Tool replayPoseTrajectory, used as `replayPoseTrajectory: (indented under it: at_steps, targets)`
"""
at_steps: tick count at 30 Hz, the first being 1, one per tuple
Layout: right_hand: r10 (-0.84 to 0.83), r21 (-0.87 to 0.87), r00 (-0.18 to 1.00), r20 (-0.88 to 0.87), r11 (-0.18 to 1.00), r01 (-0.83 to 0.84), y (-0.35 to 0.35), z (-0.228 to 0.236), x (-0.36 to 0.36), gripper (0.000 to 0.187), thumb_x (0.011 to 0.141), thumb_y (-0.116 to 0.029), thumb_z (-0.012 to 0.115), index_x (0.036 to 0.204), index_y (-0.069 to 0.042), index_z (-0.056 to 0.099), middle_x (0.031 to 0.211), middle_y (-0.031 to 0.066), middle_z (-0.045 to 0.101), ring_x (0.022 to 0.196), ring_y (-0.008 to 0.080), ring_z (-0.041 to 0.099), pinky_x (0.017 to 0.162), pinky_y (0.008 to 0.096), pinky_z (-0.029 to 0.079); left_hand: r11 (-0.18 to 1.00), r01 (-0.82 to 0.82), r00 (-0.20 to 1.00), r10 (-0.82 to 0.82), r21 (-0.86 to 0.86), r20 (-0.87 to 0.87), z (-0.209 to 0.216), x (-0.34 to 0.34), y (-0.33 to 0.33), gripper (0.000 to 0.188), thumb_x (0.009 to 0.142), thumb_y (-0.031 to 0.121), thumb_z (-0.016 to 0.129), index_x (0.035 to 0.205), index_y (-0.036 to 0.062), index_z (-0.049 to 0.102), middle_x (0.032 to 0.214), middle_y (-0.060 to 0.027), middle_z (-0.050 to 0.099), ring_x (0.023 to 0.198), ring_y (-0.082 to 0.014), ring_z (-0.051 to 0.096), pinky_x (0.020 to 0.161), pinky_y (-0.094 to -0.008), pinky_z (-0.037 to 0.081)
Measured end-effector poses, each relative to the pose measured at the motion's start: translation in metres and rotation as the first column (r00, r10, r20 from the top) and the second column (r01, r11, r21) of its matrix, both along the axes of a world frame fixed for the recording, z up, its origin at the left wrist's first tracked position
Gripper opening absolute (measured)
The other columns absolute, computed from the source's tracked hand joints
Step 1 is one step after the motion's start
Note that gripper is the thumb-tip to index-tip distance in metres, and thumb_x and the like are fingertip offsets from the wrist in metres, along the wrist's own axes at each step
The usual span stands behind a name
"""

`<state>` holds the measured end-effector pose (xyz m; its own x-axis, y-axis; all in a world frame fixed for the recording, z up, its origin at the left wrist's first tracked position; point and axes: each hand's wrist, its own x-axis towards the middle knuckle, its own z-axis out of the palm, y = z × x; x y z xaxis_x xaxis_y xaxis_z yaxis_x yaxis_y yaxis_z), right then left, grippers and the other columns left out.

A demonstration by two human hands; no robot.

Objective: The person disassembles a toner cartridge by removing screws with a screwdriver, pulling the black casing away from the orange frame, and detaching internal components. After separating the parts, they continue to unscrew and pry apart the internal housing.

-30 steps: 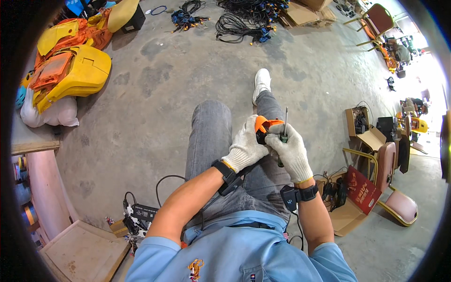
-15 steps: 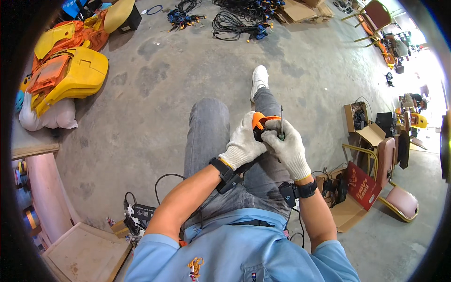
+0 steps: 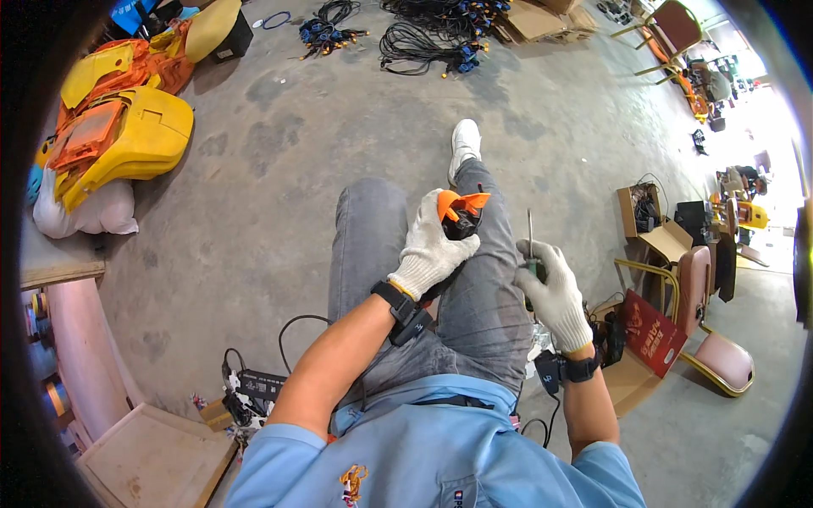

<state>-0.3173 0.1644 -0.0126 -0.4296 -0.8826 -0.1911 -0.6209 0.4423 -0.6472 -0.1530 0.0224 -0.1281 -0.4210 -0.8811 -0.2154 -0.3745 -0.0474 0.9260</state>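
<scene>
My left hand (image 3: 430, 239), in a white knitted glove, is closed round a black part with an orange piece (image 3: 461, 203) on its top. It holds this part above my knees; the glove hides much of its lower side, and its exact kind is unclear. Apart from it, to the right, my right hand (image 3: 550, 284) wears a matching glove and grips a screwdriver (image 3: 532, 262) by its green handle. The metal shaft points away from me, touching nothing.
Yellow and orange plastic shells (image 3: 140, 140) lie at the far left. Coiled black cables (image 3: 415, 42) rest on the floor ahead. To my right are a pink-seated chair (image 3: 720, 364), a red board (image 3: 650, 334) and an open carton (image 3: 631, 381). A wooden board (image 3: 157, 453) sits at lower left.
My right hand has drawn back to the right with the screwdriver, away from the orange and black part. My left hand still holds that part, now slightly farther left and more exposed.
</scene>
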Motion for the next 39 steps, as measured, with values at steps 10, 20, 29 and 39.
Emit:
replayPoseTrajectory:
  at_steps: [10, 20, 29, 39]
  targets:
    - [0.009, 0.066, 0.998, 0.061, 0.998, -0.013, 0.022, 0.031, 0.026, 0.038, 0.098, -0.013, 0.073, 0.133, -0.003, 0.063, 0.111, 0.0198, 0.073, 0.097, 0.0323, 0.075, 0.087, 0.0408, 0.058, 0.997, 0.029, 0.998, -0.025, -0.075, 0.053, -0.003, -0.01, 0.006, 0.086, 0.076, 0.028, 0.089, 0.146, 0.0044, 0.045, 0.135, -0.0213, 0.059, 0.129, -0.0392, 0.06, 0.111, -0.0451, 0.049]
    - [0.149, -0.092, 0.981, -0.124, 0.983, -0.161, 0.019, 0.028, 0.03, 0.04, 0.093, -0.006, 0.074, 0.133, -0.007, 0.07, 0.113, 0.0175, 0.072, 0.103, 0.0378, 0.073, 0.087, 0.043, 0.058, 0.999, 0.033, 0.993, -0.028, -0.043, 0.112, -0.002, -0.014, 0.005, 0.09, 0.073, 0.026, 0.094, 0.145, 0.0033, 0.046, 0.137, -0.0225, 0.059, 0.13, -0.0406, 0.059, 0.112, -0.046, 0.049]
    - [0.145, -0.073, 0.972, -0.187, 0.984, -0.161, 0.017, 0.021, 0.034, 0.039, 0.092, -0.001, 0.073, 0.131, -0.005, 0.071, 0.113, 0.0167, 0.072, 0.103, 0.0339, 0.074, 0.089, 0.0382, 0.058, 0.998, 0.068, 0.991, -0.065, -0.019, 0.117, 0.002, -0.013, 0.005, 0.089, 0.075, 0.028, 0.091, 0.146, 0.0037, 0.044, 0.136, -0.0229, 0.058, 0.131, -0.0413, 0.058, 0.112, -0.0457, 0.049]
    - [0.112, -0.051, 0.967, -0.23, 0.991, -0.127, 0.012, 0.025, 0.041, 0.043, 0.089, 0.0, 0.074, 0.131, -0.005, 0.07, 0.116, 0.0165, 0.066, 0.102, 0.0342, 0.07, 0.089, 0.0399, 0.057, 0.995, 0.065, 0.99, -0.056, -0.07, 0.127, -0.002, -0.013, 0.007, 0.09, 0.075, 0.028, 0.092, 0.147, 0.0042, 0.044, 0.136, -0.0231, 0.058, 0.129, -0.0416, 0.06, 0.112, -0.0459, 0.05]
